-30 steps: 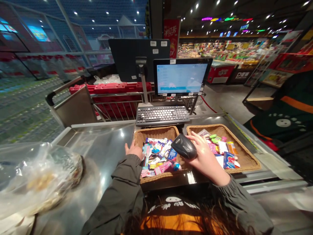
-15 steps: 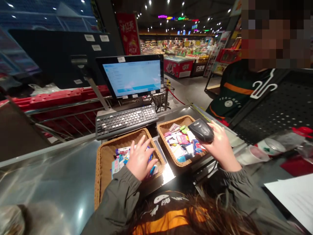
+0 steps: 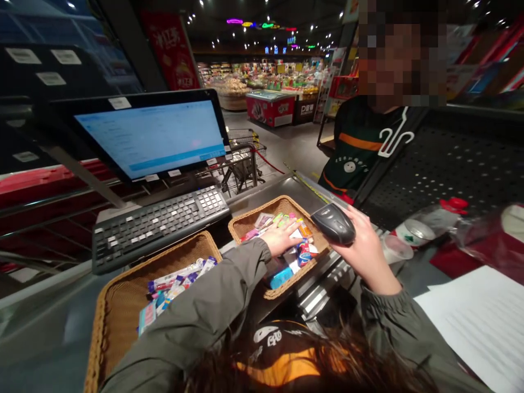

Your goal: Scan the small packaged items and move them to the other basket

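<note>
My right hand (image 3: 364, 251) is closed around a black handheld barcode scanner (image 3: 333, 222), held above the right edge of the smaller wicker basket (image 3: 297, 203). In that basket lie small colourful packets (image 3: 306, 252) and a blue item (image 3: 280, 278). My left hand (image 3: 280, 238) reaches into it from the left, fingers stretched out over the packets; nothing can be seen held in it. Under my left forearm stands the larger wicker basket (image 3: 107, 305), partly covered by the sleeve, with more small packets (image 3: 176, 284) inside.
Behind the baskets are a keyboard (image 3: 159, 224) and a lit monitor (image 3: 159, 136). A person in a dark apron (image 3: 356, 147) stands across the counter, near a white hanger (image 3: 395, 136). To the right are cups (image 3: 397, 247) and printed paper (image 3: 478, 322).
My left hand has moved right, from over the larger basket to the packets in the smaller one. The scanner stays in my right hand. The view has turned right.
</note>
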The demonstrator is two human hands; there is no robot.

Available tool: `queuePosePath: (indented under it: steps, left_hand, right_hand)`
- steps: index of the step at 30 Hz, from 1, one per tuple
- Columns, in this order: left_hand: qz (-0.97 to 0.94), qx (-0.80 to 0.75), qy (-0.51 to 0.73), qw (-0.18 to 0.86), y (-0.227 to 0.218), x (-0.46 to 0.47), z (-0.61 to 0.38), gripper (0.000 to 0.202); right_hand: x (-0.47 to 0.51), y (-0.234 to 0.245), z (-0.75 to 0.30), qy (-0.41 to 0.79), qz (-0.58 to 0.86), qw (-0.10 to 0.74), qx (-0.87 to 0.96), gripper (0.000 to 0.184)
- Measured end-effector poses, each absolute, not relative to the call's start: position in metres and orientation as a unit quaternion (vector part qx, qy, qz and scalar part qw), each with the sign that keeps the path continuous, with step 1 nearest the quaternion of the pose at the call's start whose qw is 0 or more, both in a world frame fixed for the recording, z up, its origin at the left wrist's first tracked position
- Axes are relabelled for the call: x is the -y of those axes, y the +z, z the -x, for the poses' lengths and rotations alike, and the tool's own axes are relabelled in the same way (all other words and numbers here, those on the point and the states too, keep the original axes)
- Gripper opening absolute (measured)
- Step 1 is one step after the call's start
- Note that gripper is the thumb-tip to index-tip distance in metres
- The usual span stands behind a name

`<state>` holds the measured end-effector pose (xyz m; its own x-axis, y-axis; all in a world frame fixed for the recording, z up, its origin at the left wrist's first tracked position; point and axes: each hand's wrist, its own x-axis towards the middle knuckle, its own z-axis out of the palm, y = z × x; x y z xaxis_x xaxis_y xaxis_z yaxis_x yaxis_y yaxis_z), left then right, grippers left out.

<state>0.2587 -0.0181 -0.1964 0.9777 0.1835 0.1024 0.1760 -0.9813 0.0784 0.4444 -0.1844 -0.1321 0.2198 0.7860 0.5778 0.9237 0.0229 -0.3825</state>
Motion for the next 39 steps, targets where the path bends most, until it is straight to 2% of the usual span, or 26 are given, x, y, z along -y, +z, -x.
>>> queuePosePath:
  steps: [5, 9, 16, 20, 24, 28, 30, 35, 39]
  left_hand:
    - [-0.998, 0.031, 0.031, -0.033, -0.239, -0.007, -0.305, 0.035]
    - [-0.994, 0.072, 0.049, -0.063, -0.257, -0.012, -0.319, 0.03]
    - [-0.996, 0.072, 0.047, -0.04, -0.248, -0.012, -0.321, 0.027]
    - [-0.999, 0.039, -0.003, -0.003, -0.232, -0.022, -0.318, 0.018]
    - [-0.993, -0.064, -0.075, 0.065, -0.22, -0.041, -0.307, 0.027]
    - [-0.982, -0.162, -0.081, 0.05, -0.223, -0.047, -0.292, 0.025]
    - [-0.982, -0.173, -0.064, 0.039, -0.226, -0.043, -0.287, 0.027]
    - [-0.986, -0.15, -0.059, 0.045, -0.233, -0.035, -0.281, 0.054]
    - [-0.986, -0.146, -0.062, 0.042, -0.239, -0.036, -0.281, 0.052]
  right_hand:
    - [0.177, -0.135, -0.452, -0.088, 0.692, 0.37, 0.614, 0.045]
    - [0.174, -0.139, -0.46, -0.077, 0.696, 0.376, 0.607, 0.044]
    - [0.171, -0.146, -0.465, -0.065, 0.712, 0.376, 0.59, 0.043]
    - [0.17, -0.143, -0.464, -0.068, 0.71, 0.38, 0.589, 0.043]
    - [0.168, -0.14, -0.461, -0.07, 0.709, 0.387, 0.585, 0.043]
    - [0.165, -0.139, -0.455, -0.064, 0.709, 0.387, 0.586, 0.042]
    - [0.163, -0.139, -0.454, -0.065, 0.706, 0.385, 0.591, 0.043]
    - [0.16, -0.14, -0.453, -0.068, 0.701, 0.381, 0.598, 0.046]
    - [0.159, -0.142, -0.454, -0.066, 0.701, 0.378, 0.601, 0.046]
